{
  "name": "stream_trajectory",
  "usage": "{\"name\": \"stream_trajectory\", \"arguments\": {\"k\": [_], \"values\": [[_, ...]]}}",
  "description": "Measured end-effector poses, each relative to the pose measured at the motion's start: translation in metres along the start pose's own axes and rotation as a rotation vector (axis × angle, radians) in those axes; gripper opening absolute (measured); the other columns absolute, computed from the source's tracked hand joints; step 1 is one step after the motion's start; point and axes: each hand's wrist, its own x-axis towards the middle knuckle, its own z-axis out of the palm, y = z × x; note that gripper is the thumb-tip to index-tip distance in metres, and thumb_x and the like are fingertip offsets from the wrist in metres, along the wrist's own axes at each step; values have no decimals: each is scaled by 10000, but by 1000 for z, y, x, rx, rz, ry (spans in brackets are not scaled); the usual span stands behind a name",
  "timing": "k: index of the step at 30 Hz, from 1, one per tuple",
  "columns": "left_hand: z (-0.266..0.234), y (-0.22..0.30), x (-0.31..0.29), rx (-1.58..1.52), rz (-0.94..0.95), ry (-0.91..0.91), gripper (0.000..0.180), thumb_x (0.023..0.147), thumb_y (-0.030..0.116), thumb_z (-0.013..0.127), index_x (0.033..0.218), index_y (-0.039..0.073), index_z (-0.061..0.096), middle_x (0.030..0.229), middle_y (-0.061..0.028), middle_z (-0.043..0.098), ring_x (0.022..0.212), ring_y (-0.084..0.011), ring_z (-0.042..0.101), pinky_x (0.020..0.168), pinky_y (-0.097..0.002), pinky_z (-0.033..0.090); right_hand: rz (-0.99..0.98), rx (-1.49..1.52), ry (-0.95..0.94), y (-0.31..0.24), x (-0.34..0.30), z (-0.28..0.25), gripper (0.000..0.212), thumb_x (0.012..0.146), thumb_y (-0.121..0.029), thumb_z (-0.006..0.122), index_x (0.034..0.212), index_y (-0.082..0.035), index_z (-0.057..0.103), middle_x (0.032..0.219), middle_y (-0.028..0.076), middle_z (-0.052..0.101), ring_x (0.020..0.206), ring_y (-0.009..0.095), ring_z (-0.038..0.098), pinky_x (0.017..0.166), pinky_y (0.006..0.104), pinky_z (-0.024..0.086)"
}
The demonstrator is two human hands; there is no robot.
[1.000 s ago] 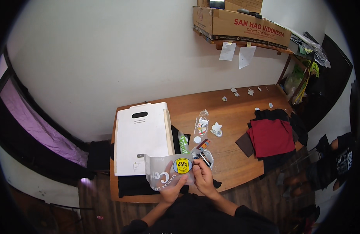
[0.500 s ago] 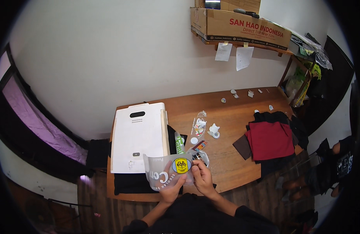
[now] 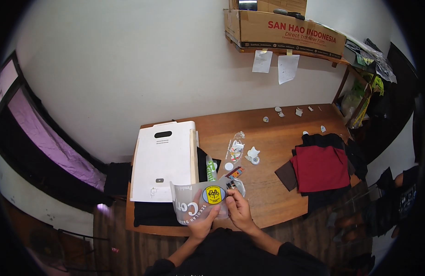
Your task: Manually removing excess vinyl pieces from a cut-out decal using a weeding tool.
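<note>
Between my hands is a curled, translucent sheet of transfer film with white lettering and a round yellow-and-blue emblem. My left hand grips its lower edge, thumb on the front below the emblem. At the sheet's right edge, my right hand pinches it just beside the emblem. The film stands tilted above the near table edge, over part of a black cloth. Just beyond it lie a strip with green lettering and a small orange-and-dark printed piece.
A white panel with a dark oval slot covers the table's left side. Folded red cloth tops dark garments at right. Film scraps dot the wooden table. A shelf holds a cardboard box. Another person is at far right.
The view has shifted slightly. Both hands keep their hold on the film, which has barely moved. The person at far right has changed position a little.
</note>
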Motion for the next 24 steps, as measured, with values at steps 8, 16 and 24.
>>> {"name": "stream_trajectory", "arguments": {"k": [8, 16, 24], "values": [[12, -1, -1, -43, 22, -7, 672, 742, -39, 665, 1284, -115, 275, 1087, -168, 525, 954, -197, 553, 801, -275, 479, -10, 17, 1, 6, 1, -12, 209, 930, -173, 458, 990, 20, 511, 672, -35, 467, 588, 5, 379, 487, 173, 305], [20, -4, -1, 40, -31, 37, 675, 738, -47, 663, 1291, -99, 280, 1083, -166, 534, 955, -193, 556, 798, -274, 477, 27, 73, -15, 0, 2, -21, 221, 932, -190, 456, 1006, 11, 509, 676, -32, 501, 549, 0, 421, 457, 165, 340], [31, -1, 1, -16, -18, 45, 668, 739, -48, 663, 1284, -108, 283, 1089, -169, 523, 969, -203, 549, 811, -285, 478, -8, 37, -45, -5, 5, -27, 224, 930, -185, 460, 1035, 7, 507, 705, -27, 510, 561, 5, 423, 467, 162, 343]]}}
